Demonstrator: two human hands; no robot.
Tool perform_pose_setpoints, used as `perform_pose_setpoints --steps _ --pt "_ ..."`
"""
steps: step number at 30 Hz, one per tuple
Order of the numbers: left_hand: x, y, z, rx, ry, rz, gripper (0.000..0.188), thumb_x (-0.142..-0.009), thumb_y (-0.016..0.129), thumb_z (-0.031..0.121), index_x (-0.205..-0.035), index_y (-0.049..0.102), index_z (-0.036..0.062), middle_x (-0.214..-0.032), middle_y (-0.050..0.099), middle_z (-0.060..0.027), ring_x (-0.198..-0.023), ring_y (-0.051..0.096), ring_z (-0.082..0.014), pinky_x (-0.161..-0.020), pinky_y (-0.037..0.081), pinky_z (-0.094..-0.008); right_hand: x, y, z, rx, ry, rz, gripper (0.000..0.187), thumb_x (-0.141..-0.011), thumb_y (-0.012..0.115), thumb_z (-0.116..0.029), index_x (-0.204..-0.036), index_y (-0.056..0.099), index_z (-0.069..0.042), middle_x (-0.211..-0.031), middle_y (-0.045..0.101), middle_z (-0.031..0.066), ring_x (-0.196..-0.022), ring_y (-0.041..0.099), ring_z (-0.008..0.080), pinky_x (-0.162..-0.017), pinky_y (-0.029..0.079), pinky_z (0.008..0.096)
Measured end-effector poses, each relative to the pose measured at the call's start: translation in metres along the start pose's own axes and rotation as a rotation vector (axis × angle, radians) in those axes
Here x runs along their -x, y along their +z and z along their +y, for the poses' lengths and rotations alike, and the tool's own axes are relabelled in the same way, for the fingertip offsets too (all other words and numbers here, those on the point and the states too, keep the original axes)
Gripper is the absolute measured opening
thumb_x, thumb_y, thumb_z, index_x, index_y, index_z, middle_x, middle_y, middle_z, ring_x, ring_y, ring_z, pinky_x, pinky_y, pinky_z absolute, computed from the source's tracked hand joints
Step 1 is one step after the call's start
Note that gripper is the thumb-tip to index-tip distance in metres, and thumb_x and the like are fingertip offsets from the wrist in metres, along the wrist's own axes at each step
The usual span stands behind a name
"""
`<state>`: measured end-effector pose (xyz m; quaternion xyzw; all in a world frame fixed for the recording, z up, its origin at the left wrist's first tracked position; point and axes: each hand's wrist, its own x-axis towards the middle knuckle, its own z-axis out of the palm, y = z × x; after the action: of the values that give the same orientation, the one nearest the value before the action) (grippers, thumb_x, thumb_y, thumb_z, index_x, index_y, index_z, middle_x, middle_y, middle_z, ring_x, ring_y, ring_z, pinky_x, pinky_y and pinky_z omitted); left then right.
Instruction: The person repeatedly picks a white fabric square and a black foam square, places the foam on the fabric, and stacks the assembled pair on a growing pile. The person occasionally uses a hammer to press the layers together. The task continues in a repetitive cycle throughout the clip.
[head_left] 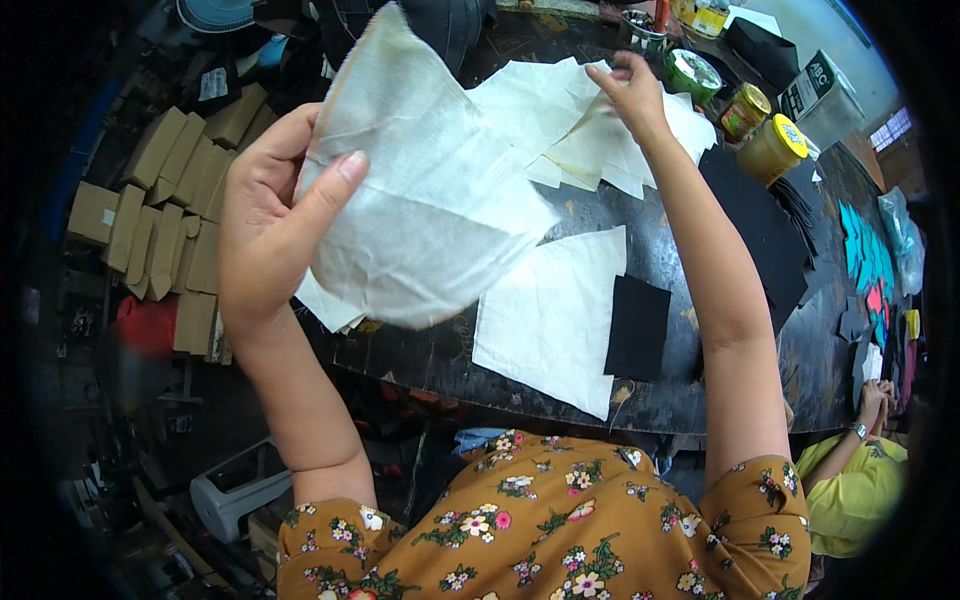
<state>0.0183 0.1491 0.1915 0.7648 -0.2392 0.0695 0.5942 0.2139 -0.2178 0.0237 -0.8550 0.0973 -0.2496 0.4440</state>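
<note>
My left hand (275,205) grips a white cloth piece (420,180) by its left edge, thumb on the near face, and holds it up above the table. The piece is roughly fan-shaped, and its lower edge hangs free. My right hand (636,92) reaches over a loose pile of white cloth pieces (520,95) toward the back of the table. Its thumb and fingers look apart, with the pile's edges just below them. Nearer to me, another white piece (545,320) lies flat, touching a small black rectangle (638,328).
Jars, including a yellow-lidded one (772,150), and a clear plastic box (822,100) stand at the back right. Black sheets (750,225) lie beside my right forearm. Teal pieces (865,250) lie farther right, near a co-worker in yellow (860,495). Cardboard boxes (150,235) are stacked at left.
</note>
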Motion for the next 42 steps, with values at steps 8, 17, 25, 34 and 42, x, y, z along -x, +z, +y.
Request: perform_pose_setpoints --steps 8,17,25,34,42 --pt "0.030 0.064 -0.002 0.345 -0.021 -0.167 0.020 -0.102 0.075 0.011 -0.116 0.076 -0.0038 -0.097 0.075 -0.0020 -0.089 0.067 -0.0050 -0.080 0.052 -0.0212 0.176 -0.124 -0.096 -0.655 -0.488 -0.995 0.069 -0.091 0.082 -0.043 -0.143 0.059 -0.003 -0.128 0.068 0.0128 -0.123 0.062 0.0238 -0.107 0.049 0.0380" --pt "0.014 0.111 -0.077 -0.062 -0.156 -0.421 0.018 -0.098 0.078 0.015 -0.106 0.079 -0.0015 -0.088 0.076 -0.0044 -0.081 0.065 -0.0095 -0.075 0.052 -0.0273 0.332 -0.180 -0.074 -0.569 0.489 -0.728 0.040 -0.099 0.080 -0.009 -0.131 0.059 -0.003 -0.091 0.069 0.0016 -0.084 0.064 0.0042 -0.073 0.051 0.0213" --pt "0.006 0.175 -0.140 -0.471 -0.128 -0.453 0.032 -0.095 0.078 0.028 -0.098 0.076 -0.0037 -0.089 0.075 -0.0198 -0.079 0.070 -0.0275 -0.075 0.053 -0.0387 0.354 -0.163 -0.047 -0.171 0.357 -0.495 0.046 -0.097 0.080 -0.006 -0.135 0.053 -0.005 -0.082 0.072 0.0097 -0.064 0.066 0.0115 -0.060 0.053 0.0278" --pt "0.017 0.184 -0.139 -0.579 -0.034 -0.380 0.033 -0.094 0.078 0.029 -0.105 0.075 -0.0012 -0.101 0.076 -0.0212 -0.092 0.072 -0.0375 -0.083 0.055 -0.0453 0.343 -0.173 -0.049 -0.054 0.261 -0.529 0.043 -0.093 0.084 -0.011 -0.128 0.060 -0.005 -0.077 0.067 0.0065 -0.063 0.062 0.0124 -0.060 0.052 0.0293" --pt "0.027 0.187 -0.117 -0.564 0.201 -0.129 0.022 -0.094 0.078 0.020 -0.108 0.073 0.0036 -0.099 0.072 -0.0143 -0.096 0.069 -0.0360 -0.087 0.053 -0.0471 0.335 -0.180 -0.060 -0.231 -0.116 -0.769 0.027 -0.092 0.084 -0.017 -0.114 0.075 -0.004 -0.091 0.068 0.0110 -0.081 0.070 0.0259 -0.074 0.057 0.0379"
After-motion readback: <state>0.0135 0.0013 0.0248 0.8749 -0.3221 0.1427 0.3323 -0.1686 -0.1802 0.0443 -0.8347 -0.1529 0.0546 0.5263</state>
